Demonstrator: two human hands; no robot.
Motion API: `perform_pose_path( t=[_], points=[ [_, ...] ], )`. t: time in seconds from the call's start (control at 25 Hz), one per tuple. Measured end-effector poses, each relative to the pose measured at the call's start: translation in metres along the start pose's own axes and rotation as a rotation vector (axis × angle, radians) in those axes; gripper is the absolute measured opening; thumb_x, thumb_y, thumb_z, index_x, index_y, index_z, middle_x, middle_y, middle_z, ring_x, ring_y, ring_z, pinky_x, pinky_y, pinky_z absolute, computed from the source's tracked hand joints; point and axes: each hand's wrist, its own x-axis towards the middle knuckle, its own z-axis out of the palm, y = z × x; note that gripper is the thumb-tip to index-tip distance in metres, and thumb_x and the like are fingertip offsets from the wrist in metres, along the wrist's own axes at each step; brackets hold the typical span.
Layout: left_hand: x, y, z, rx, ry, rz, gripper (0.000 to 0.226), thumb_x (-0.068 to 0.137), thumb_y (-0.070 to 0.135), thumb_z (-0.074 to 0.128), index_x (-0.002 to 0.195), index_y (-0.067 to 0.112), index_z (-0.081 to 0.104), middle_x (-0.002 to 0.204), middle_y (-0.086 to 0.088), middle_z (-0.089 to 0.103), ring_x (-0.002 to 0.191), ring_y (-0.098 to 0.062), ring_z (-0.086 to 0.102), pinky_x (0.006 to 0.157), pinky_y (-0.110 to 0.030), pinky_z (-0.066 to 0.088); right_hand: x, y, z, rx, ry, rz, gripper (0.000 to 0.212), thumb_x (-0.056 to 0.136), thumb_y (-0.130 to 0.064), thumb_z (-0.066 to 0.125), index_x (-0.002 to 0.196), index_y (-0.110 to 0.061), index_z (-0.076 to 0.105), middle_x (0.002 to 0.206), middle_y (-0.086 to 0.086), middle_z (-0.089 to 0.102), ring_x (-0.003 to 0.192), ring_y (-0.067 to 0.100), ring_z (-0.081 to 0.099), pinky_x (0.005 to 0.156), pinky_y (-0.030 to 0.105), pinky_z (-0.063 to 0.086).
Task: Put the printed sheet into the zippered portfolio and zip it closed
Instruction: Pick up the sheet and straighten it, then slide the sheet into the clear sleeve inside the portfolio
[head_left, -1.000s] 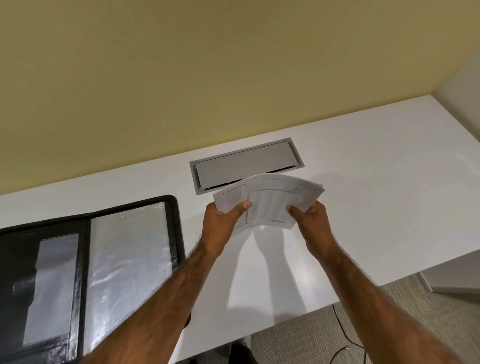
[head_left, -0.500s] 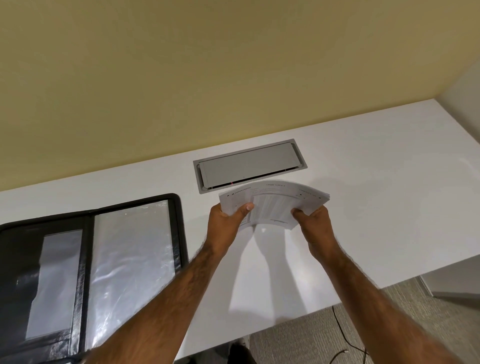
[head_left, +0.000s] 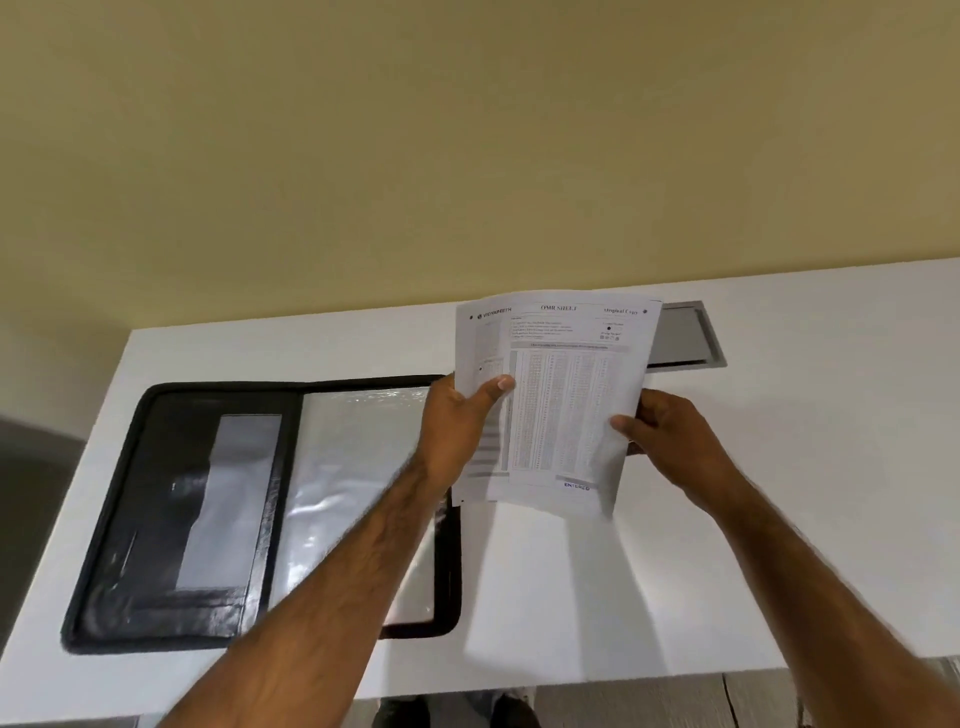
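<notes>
The printed sheet (head_left: 563, 395), an OMR form with rows of small bubbles, is held upright above the white desk (head_left: 753, 519), its face towards me. My left hand (head_left: 460, 423) grips its left edge with the thumb on the front. My right hand (head_left: 670, 434) grips its right edge. The black zippered portfolio (head_left: 171, 519) lies open flat on the desk to the left. Clear plastic sleeves cover its right half, and my left forearm crosses over that half.
A grey cable hatch (head_left: 685, 338) is set into the desk behind the sheet, close to the yellow wall. The desk's left edge runs just past the portfolio. Its front edge is near my arms, with grey floor below.
The sheet was tipped up from nearly flat to upright, facing me, still in both hands. My view swung left, so the whole open portfolio now shows.
</notes>
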Motion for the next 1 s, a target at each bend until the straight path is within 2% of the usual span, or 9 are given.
perform_pose_path(
  t=[0.16, 0.28, 0.44, 0.52, 0.6, 0.64, 0.72, 0.84, 1.0],
  points=[
    [0.01, 0.023, -0.07, 0.048, 0.09, 0.02, 0.018, 0.088, 0.031, 0.075, 0.106, 0.034, 0.073, 0.103, 0.006, 0.078, 0.096, -0.013, 0.074, 0.079, -0.027, 0.06, 0.036, -0.061, 0.036, -0.028, -0.095, -0.082, 0.017, 0.088, -0.014, 0.066, 0.094, -0.028, 0.073, 0.093, -0.006, 0.078, 0.08, 0.013, 0.075, 0.066, 0.028, 0.063],
    [0.021, 0.036, -0.116, -0.035, 0.152, 0.015, 0.021, 0.088, 0.031, 0.075, 0.109, 0.028, 0.073, 0.105, 0.002, 0.078, 0.097, -0.018, 0.075, 0.078, -0.03, 0.061, 0.061, -0.098, 0.076, -0.081, -0.173, -0.106, 0.018, 0.088, -0.016, 0.068, 0.096, -0.031, 0.074, 0.094, -0.011, 0.078, 0.079, 0.011, 0.075, 0.062, 0.025, 0.061],
    [0.048, 0.045, -0.164, -0.089, 0.267, 0.08, 0.022, 0.088, 0.038, 0.074, 0.107, 0.026, 0.074, 0.105, 0.001, 0.078, 0.095, -0.018, 0.075, 0.075, -0.029, 0.062, 0.084, -0.122, 0.136, -0.08, -0.159, -0.124, 0.02, 0.09, -0.016, 0.064, 0.097, -0.032, 0.074, 0.101, -0.009, 0.078, 0.082, 0.011, 0.075, 0.066, 0.032, 0.063],
    [0.064, 0.035, -0.184, -0.077, 0.445, 0.096, 0.023, 0.094, 0.043, 0.063, 0.108, 0.025, 0.071, 0.107, 0.001, 0.076, 0.097, -0.017, 0.074, 0.077, -0.031, 0.061, 0.101, -0.132, 0.155, -0.076, -0.083, -0.111, 0.02, 0.087, -0.016, 0.063, 0.102, -0.022, 0.075, 0.098, -0.002, 0.078, 0.078, 0.016, 0.073, 0.06, 0.035, 0.059],
    [0.072, 0.01, -0.207, -0.01, 0.665, 0.023, 0.026, 0.102, 0.037, 0.052, 0.114, 0.018, 0.064, 0.112, -0.004, 0.071, 0.103, -0.022, 0.069, 0.089, -0.035, 0.057, 0.12, -0.14, 0.169, -0.14, -0.003, -0.113, 0.014, 0.083, -0.015, 0.062, 0.089, -0.017, 0.074, 0.087, 0.002, 0.076, 0.066, 0.015, 0.065, 0.053, 0.028, 0.048],
    [0.071, -0.006, -0.218, 0.129, 0.707, -0.017, 0.026, 0.103, 0.032, 0.049, 0.118, 0.016, 0.063, 0.114, -0.005, 0.07, 0.107, -0.024, 0.067, 0.092, -0.029, 0.053, 0.128, -0.143, 0.172, -0.167, 0.021, -0.119, 0.012, 0.082, -0.014, 0.061, 0.081, -0.018, 0.072, 0.081, 0.0, 0.074, 0.062, 0.011, 0.062, 0.052, 0.024, 0.045],
    [0.067, -0.042, -0.233, 0.594, 0.536, -0.073, 0.031, 0.103, 0.027, 0.047, 0.127, 0.015, 0.061, 0.124, -0.004, 0.067, 0.117, -0.024, 0.062, 0.092, -0.02, 0.043, 0.144, -0.149, 0.177, -0.204, 0.063, -0.129, 0.014, 0.083, -0.014, 0.061, 0.077, -0.023, 0.07, 0.076, -0.01, 0.07, 0.059, 0.003, 0.06, 0.051, 0.018, 0.042],
    [0.063, -0.077, -0.236, 1.137, 0.103, -0.028, 0.045, 0.099, 0.033, 0.044, 0.143, 0.026, 0.049, 0.149, 0.002, 0.05, 0.135, -0.019, 0.048, 0.11, -0.032, 0.039, 0.166, -0.153, 0.18, -0.299, 0.119, -0.174, 0.013, 0.087, -0.016, 0.063, 0.094, -0.017, 0.074, 0.085, -0.005, 0.072, 0.069, 0.008, 0.063, 0.056, 0.02, 0.043],
    [0.065, -0.099, -0.235, 1.456, -0.102, 0.137, 0.043, 0.101, 0.025, 0.047, 0.144, 0.018, 0.048, 0.152, -0.004, 0.047, 0.138, -0.026, 0.045, 0.113, -0.039, 0.036, 0.185, -0.151, 0.186, -0.422, 0.131, -0.241, 0.013, 0.089, -0.012, 0.064, 0.098, -0.008, 0.073, 0.091, 0.0, 0.069, 0.075, 0.016, 0.064, 0.051, 0.008, 0.04]
  ],
)
